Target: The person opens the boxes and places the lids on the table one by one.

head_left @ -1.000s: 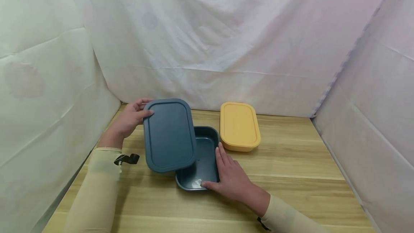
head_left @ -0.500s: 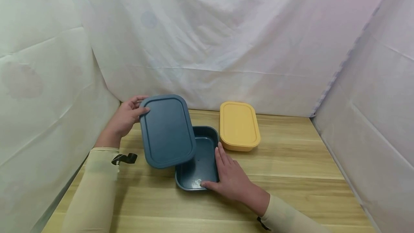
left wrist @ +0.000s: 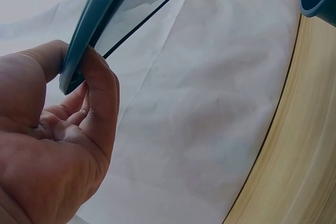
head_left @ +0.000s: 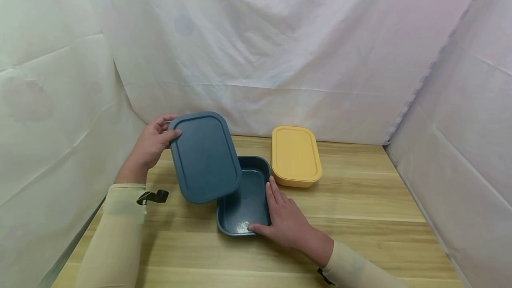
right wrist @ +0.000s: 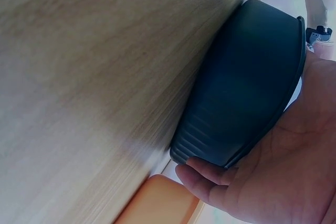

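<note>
The blue lid [head_left: 204, 157] is held aslant over the left part of the blue box [head_left: 248, 208], with its flat face turned toward the head camera. Compared with the frame of a second ago, it has been shifted up and to the left, and more of the box's interior is exposed; the box itself is found in the same place. The lid's left edge is pinched between the thumb and curled fingers of the left hand [head_left: 152, 141]. The right hand [head_left: 289, 221] is spread, grasping nothing: its fingers are laid nearly straight along the box's right side, and its thumb is extended to the near rim.

The box's left rim is partly hidden by the lid; whether the two are touching cannot be determined. In the left wrist view, the lid is seen edge-on and is cut off at the top, as is the box at the upper right corner. The right thumb is not shown in the right wrist view.

The yellow box [head_left: 297, 154] is seated just beside the blue box's far right corner. Wood surface of the table [head_left: 372, 217] is extended rightward from it to the side cloth [head_left: 464, 114]; its far edge is bounded by the back cloth [head_left: 256, 48].
</note>
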Demonstrator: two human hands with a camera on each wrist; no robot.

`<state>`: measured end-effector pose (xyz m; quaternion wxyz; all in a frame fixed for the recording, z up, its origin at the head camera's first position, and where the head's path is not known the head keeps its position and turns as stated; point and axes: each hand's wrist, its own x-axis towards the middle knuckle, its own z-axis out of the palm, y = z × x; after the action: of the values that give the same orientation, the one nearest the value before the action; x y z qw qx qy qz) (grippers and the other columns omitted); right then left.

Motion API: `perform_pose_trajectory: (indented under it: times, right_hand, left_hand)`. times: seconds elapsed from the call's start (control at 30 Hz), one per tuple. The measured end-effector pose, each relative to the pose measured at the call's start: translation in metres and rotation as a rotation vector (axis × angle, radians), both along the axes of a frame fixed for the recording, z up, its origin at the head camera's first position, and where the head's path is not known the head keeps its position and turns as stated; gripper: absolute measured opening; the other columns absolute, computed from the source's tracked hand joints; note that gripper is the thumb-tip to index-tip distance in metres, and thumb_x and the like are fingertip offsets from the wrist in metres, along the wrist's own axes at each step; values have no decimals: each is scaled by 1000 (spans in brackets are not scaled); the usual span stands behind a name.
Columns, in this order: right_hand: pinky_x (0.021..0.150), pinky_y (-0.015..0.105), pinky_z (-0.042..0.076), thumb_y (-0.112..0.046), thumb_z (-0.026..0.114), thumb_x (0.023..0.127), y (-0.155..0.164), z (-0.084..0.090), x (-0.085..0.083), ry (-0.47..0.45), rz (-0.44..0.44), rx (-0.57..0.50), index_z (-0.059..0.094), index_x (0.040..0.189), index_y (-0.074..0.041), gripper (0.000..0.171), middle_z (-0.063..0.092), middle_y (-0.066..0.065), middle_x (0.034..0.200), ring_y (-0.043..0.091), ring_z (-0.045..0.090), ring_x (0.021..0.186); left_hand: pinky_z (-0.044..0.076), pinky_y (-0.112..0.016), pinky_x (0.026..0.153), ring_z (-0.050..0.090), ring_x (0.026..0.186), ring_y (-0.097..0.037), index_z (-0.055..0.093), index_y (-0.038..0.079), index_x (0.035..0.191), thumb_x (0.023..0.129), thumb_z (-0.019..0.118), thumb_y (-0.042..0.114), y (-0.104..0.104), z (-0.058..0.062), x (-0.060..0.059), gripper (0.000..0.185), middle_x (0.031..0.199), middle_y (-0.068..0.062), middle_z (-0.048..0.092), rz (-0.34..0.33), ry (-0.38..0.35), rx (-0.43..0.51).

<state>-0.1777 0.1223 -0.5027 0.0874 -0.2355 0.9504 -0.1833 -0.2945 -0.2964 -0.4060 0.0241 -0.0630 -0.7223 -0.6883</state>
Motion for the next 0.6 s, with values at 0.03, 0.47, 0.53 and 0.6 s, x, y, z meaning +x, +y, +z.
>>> perform_pose_trajectory:
  times: [0.03,0.47,0.53,0.6]
  right_hand:
    - [122,64,39,-84,66,93,0,0,0,1,0,2,13,176,-1,130,-2,12,186,39,27,165]
    - [124,61,38,-94,55,91,-1,-1,0,3,4,20,11,177,-3,133,-4,11,186,38,26,166]
    - [123,61,39,-93,56,91,-1,-1,0,7,3,17,12,176,-2,132,-3,12,186,38,28,165]
    - [122,62,40,-92,57,92,-1,-1,0,12,4,13,13,176,-2,132,-1,13,186,39,29,164]
  left_hand:
    - [63,-25,73,74,83,-8,56,4,147,110,66,2,0,0,0,39,110,3,74,5,1,5]
    - [63,-24,73,75,86,-7,54,2,148,109,67,3,-1,5,4,41,112,2,72,47,23,16]
    - [63,-24,74,75,88,-7,54,1,150,109,67,3,-1,5,4,43,114,1,71,58,25,21]
    - [63,-23,75,75,91,-6,52,1,153,109,67,3,-1,5,5,46,116,0,69,77,28,10]
